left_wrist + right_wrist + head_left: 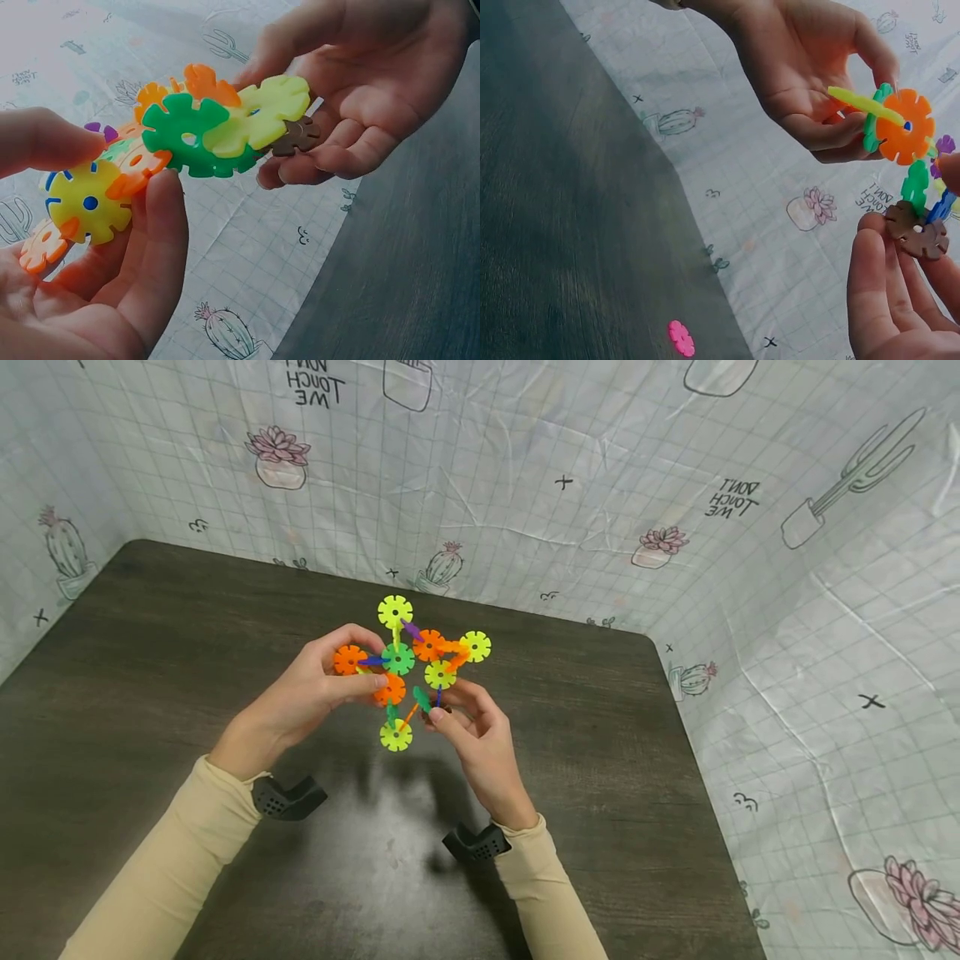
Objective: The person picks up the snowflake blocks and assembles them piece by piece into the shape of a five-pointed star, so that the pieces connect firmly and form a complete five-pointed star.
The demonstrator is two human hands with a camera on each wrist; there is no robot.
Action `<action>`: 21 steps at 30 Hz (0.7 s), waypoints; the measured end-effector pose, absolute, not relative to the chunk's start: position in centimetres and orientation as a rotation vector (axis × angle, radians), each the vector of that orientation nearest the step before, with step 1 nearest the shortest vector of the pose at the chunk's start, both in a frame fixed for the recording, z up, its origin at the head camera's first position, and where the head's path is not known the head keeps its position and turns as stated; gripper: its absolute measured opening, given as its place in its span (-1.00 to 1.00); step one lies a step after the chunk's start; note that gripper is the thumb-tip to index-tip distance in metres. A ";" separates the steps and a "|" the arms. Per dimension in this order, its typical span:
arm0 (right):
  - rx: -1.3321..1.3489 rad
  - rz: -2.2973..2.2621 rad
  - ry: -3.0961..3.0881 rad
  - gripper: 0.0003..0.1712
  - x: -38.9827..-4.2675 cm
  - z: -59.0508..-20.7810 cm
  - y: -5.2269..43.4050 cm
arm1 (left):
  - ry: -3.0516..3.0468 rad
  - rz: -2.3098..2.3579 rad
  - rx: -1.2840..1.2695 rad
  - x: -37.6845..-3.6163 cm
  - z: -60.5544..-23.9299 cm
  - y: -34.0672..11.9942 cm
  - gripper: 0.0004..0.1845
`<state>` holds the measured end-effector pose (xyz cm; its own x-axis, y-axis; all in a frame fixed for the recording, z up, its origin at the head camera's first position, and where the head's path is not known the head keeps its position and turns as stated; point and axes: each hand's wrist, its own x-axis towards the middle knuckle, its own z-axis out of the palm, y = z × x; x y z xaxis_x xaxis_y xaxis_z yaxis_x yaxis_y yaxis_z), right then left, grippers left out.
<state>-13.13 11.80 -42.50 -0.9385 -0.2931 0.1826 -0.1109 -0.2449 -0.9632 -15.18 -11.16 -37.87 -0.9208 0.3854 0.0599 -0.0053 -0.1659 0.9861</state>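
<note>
In the middle of the head view, above the dark wooden table (150, 635), the left hand (315, 689) pinches the left side of a cluster of interlocked plastic snowflake discs in yellow, orange, green and purple (408, 664) between thumb and curled fingers. The right hand (480, 735) sits just below and right of the cluster, its fingertips (877, 247) pinching a small brown plastic snowflake disc (917, 229) at the cluster's lower edge. This disc lies flat-on just beneath a green disc (915, 187), so the right hand is nearer the joint, with the cluster's long axis running up and away from those fingers; a loose pink disc (681, 337) lies low in the right wrist view.
</note>
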 end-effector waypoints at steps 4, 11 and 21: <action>-0.499 -2.301 1.859 -0.41 -13.1 -42.5 11.9 | 1.827 2.186 0.445 -15.1 -37.7 -11.2 -0.72; -0.400 -2.340 1.976 -0.27 -11.6 -43.2 12.3 | 1.773 2.272 0.441 -15.0 -37.6 -10.5 -0.70; -0.300 -2.556 1.601 -0.51 -10.9 -42.1 7.8 | 1.848 2.405 0.329 -15.0 -37.0 -8.7 -0.60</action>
<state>-10.91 7.82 -42.13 -0.9742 -0.1979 0.1082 -0.0110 -0.4375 -0.8992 -14.99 -8.67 -37.04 -0.9727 0.2021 0.1142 0.0583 -0.2635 0.9629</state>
